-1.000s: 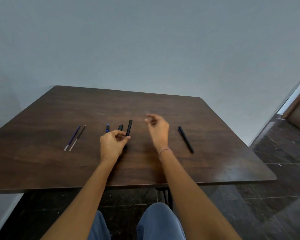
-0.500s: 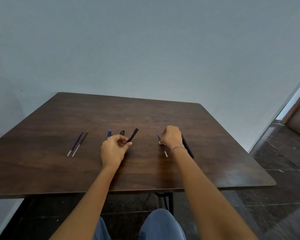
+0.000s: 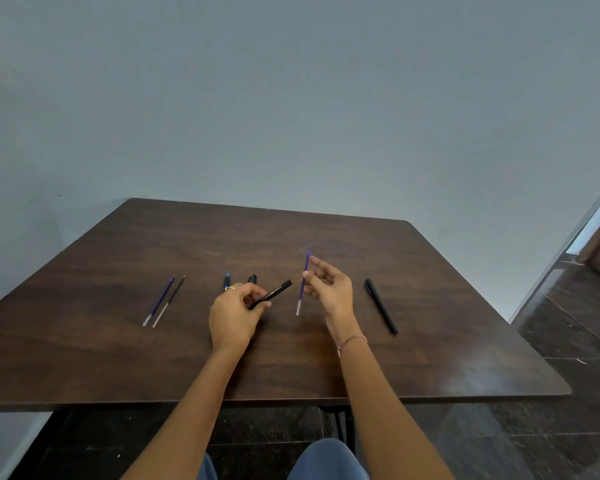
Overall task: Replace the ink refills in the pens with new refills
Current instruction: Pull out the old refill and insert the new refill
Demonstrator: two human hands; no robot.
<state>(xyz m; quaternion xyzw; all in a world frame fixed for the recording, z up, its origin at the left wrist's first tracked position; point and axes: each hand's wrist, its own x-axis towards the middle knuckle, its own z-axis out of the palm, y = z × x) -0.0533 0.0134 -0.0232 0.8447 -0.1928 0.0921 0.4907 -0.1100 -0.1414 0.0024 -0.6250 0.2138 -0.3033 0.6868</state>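
My left hand [image 3: 234, 315] grips a black pen barrel [image 3: 274, 292] with white lettering, its open end pointing up and right. A little to the right, my right hand [image 3: 329, 289] pinches a thin blue ink refill [image 3: 305, 268] and holds it nearly upright above the table. Just beyond my left hand lie a blue pen piece [image 3: 226, 280] and a black pen piece [image 3: 252, 279], both partly hidden by my fingers. A whole black pen [image 3: 381, 305] lies to the right of my right hand. A blue refill [image 3: 159, 301] and a black refill [image 3: 168, 301] lie side by side at the left.
Everything rests on a dark brown wooden table [image 3: 291, 358] set against a pale grey wall. The table's near edge runs just above my knees [image 3: 326, 459]. A dark tiled floor [image 3: 568, 375] lies to the right.
My right hand went down to the table beside the black pen, picked up the blue refill and lifted it upright towards the barrel. My left hand tilted the barrel to the right.
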